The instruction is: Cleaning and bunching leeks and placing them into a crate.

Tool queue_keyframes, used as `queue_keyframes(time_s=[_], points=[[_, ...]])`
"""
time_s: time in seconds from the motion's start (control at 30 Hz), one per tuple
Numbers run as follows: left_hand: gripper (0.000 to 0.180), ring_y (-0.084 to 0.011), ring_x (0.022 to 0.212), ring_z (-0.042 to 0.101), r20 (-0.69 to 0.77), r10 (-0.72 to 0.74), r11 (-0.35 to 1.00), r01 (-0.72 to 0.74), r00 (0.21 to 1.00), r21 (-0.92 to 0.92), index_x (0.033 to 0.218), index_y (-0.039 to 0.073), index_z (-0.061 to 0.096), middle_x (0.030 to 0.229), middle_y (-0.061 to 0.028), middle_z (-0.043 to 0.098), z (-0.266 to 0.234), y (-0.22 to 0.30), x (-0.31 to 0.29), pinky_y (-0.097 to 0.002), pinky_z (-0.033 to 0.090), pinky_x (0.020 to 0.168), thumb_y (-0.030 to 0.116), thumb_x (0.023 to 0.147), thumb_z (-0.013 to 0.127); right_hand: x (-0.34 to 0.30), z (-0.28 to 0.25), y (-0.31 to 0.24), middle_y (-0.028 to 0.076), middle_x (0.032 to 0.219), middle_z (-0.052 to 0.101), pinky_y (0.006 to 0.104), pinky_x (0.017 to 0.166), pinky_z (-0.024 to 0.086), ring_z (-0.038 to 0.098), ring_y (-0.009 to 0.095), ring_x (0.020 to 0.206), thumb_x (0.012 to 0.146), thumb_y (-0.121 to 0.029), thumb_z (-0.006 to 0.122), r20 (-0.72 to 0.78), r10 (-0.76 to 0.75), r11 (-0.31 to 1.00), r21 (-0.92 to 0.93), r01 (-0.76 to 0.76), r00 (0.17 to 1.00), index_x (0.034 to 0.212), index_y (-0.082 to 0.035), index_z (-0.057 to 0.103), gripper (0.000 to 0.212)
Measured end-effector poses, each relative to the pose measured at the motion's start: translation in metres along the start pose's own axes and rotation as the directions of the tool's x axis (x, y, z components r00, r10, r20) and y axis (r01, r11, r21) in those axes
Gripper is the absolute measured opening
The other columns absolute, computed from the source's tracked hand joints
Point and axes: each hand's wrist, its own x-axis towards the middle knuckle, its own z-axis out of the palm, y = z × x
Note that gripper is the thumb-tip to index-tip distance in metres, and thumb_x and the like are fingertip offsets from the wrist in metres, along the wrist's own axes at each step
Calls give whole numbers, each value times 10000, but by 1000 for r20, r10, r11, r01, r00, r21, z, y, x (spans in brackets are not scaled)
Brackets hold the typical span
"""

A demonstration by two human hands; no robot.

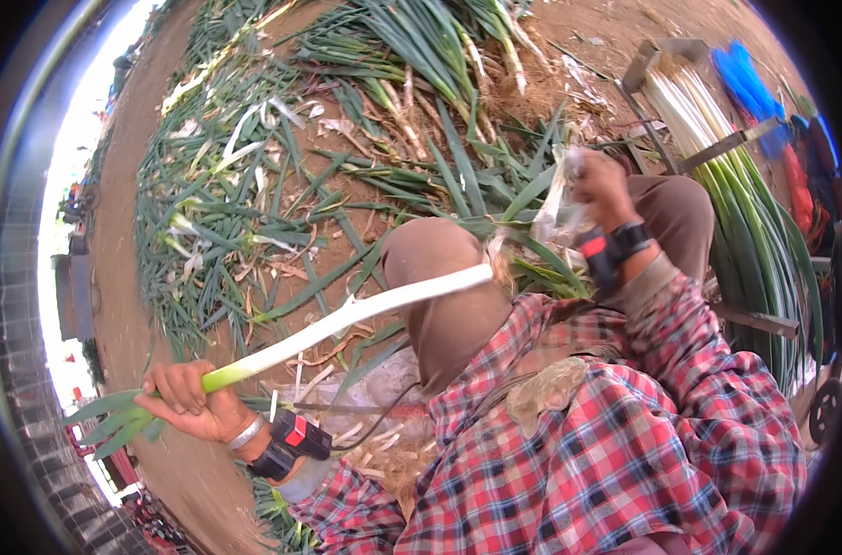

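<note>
My left hand is closed round a leek at the point where its white shank turns green. The cut-looking leaf ends stick out past my fist to the left. The shank slants up to the right, and its root end lies in front of my knee. Beyond that knee, my right hand is raised with its fingers bent, blurred by motion. From it hangs a whitish strip of leek peel, pinched at the fingers as far as the blur lets me see. Both wrists wear black straps with a red patch.
Uncut leeks with roots lie in a heap ahead. Green leaf trimmings cover the ground to the left. At right, a metal rack holds a bundle of cleaned leeks, with a blue bag behind. White scraps lie below my knee.
</note>
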Motion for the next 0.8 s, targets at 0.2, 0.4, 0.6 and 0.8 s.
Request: queue_keyframes(time_s=[0.2, 0.4, 0.6, 0.8], points=[[324, -61, 424, 330, 42, 29, 998, -31, 999, 57, 860, 67, 498, 559, 29, 358, -7, 16, -7, -213, 284, 388, 360, 996, 464, 10, 11, -84, 174, 1077, 636, 389, 857, 486, 615, 309, 982, 861, -294, 661, 247, -62, 844, -505, 183, 967, 1197, -14, 588, 443], [316, -64, 408, 328, 69, -35, 999, 36, 997, -11, 858, 59, 492, 562, 28, 359, 20, -17, 4, -210, 288, 384, 341, 999, 461, -3, 95, -264, 124, 874, 586, 375, 718, 438, 562, 272, 807, 842, -195, 688, 580, -573, 810, 508, 292, 579, 937, -4, 614, 226], [310, -61, 403, 314, 107, -91, 995, 86, 990, 54, 866, 63, 474, 557, 27, 361, 32, -31, 5, -220, 289, 390, 336, 1010, 436, -16, 102, -271, 115, 704, 573, 412, 626, 432, 565, 331, 704, 770, -214, 684, 480, -537, 834, 426, 351, 694, 764, -41, 596, 193], [277, -51, 404, 324, 122, -86, 995, 80, 989, 56, 858, 71, 479, 553, 36, 344, 34, -25, 1, -223, 285, 397, 306, 1003, 461, -20, 98, -267, 92, 697, 591, 348, 600, 438, 574, 224, 660, 845, -227, 664, 617, -280, 877, 476, -65, 735, 815, -15, 616, 219]])
